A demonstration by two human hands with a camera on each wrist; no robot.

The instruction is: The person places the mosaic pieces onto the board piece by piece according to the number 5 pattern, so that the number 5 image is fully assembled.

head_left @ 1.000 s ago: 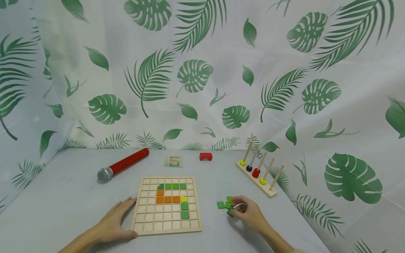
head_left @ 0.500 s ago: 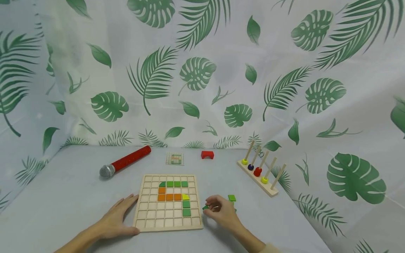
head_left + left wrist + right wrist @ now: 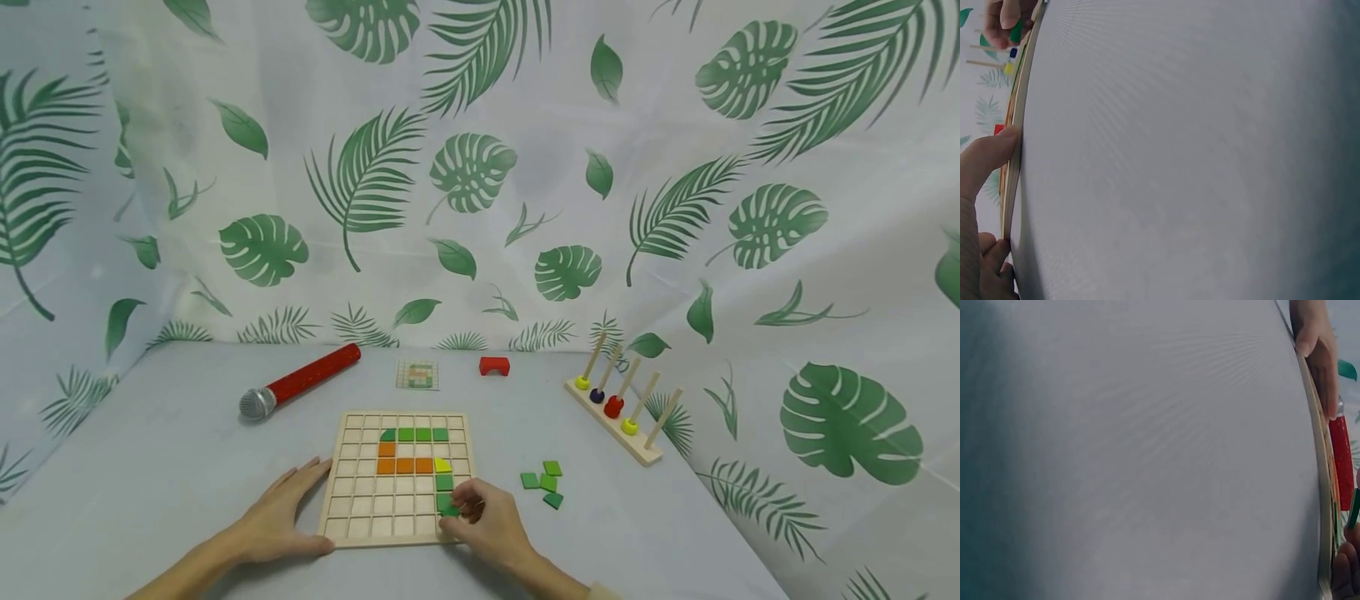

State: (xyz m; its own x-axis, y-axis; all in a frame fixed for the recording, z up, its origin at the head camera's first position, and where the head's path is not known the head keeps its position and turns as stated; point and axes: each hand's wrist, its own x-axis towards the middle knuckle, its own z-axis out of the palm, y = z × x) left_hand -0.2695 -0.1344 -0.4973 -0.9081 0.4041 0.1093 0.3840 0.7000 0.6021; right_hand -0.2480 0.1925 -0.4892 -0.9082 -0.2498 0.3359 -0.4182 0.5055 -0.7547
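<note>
A wooden grid board [image 3: 360,527] lies on the table, with green, orange and yellow tiles set in a bent line across its cells. My left hand [image 3: 273,521] rests against the board's left edge, thumb at the near corner and fingers stretched toward the far side. Over the board's near right part, my right hand [image 3: 489,523] pinches a green tile [image 3: 450,511], just below the lowest green tile of the line. From the side, the right wrist view shows this green tile [image 3: 1354,508] tilted between the fingertips, above the board's surface.
Several loose green tiles [image 3: 548,482] lie right of the board. Behind it are a red microphone [image 3: 311,375], a small pattern card [image 3: 417,375] and a red arch block [image 3: 494,366]. A peg stand [image 3: 618,423] with colored beads stands at the right.
My right hand has picked a green tile from the loose group and carried it left, over the board. The left hand keeps its place at the board's edge. The view has shifted slightly.
</note>
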